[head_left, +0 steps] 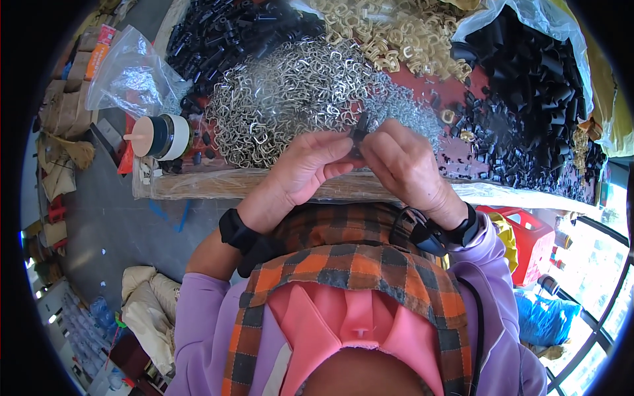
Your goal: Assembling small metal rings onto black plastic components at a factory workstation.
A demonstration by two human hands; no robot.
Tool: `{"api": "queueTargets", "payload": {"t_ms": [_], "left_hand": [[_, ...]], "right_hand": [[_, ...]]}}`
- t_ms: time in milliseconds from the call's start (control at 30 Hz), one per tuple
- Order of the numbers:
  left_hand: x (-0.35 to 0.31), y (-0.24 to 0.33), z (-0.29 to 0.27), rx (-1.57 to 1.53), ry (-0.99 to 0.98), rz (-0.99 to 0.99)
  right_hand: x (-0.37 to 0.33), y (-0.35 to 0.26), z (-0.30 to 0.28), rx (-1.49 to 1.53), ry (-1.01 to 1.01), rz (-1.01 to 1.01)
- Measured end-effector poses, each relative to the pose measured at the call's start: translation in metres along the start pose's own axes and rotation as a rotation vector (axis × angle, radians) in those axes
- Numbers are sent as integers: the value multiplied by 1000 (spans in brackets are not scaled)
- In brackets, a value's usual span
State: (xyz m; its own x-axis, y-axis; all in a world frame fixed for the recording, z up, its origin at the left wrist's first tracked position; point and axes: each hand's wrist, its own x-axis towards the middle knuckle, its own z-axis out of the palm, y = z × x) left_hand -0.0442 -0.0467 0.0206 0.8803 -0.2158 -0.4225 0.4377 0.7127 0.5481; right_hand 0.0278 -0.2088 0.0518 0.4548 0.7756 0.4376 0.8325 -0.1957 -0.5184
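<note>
Just above the table's near edge, my left hand (310,160) and my right hand (408,164) meet at a small black plastic piece (359,132). Thumb and fingers of the left pinch it from one side, while the right's curled fingers grip it from the other. Its lower part is hidden between the fingertips. Right behind the hands spreads a heap of bent silver metal loops (277,99). Beside it, nearest my right hand, lies a pile of tiny shiny metal pieces (404,109), too small to make out.
Black tubular parts (228,33) lie far left, beige plastic clips (403,36) at the back, and black plastic pieces (522,86) to the right. A lidded jar (173,136) and a clear plastic bag (129,76) sit left. A wooden rim (218,183) edges the red tabletop.
</note>
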Motion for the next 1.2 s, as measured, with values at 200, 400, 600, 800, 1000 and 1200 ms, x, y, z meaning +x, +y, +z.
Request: {"api": "queueTargets", "payload": {"t_ms": [200,400,600,800,1000,1200], "left_hand": [[2,-1,4,67,38,-25],[0,-11,-6,11,61,-110],[12,-2,3,73,-39,-135],[24,15,9,153,7,-56],[22,-8,-3,68,88,-103],[31,-12,-1,41,-6,-58]], "right_hand": [[-4,1,-5,188,-56,246],[-11,11,3,566,-277,695],[-24,30,3,724,-223,652],[-32,79,-47,-139,16,558],[-54,110,-29,-585,46,493],[-50,80,-44,-341,212,347]]}}
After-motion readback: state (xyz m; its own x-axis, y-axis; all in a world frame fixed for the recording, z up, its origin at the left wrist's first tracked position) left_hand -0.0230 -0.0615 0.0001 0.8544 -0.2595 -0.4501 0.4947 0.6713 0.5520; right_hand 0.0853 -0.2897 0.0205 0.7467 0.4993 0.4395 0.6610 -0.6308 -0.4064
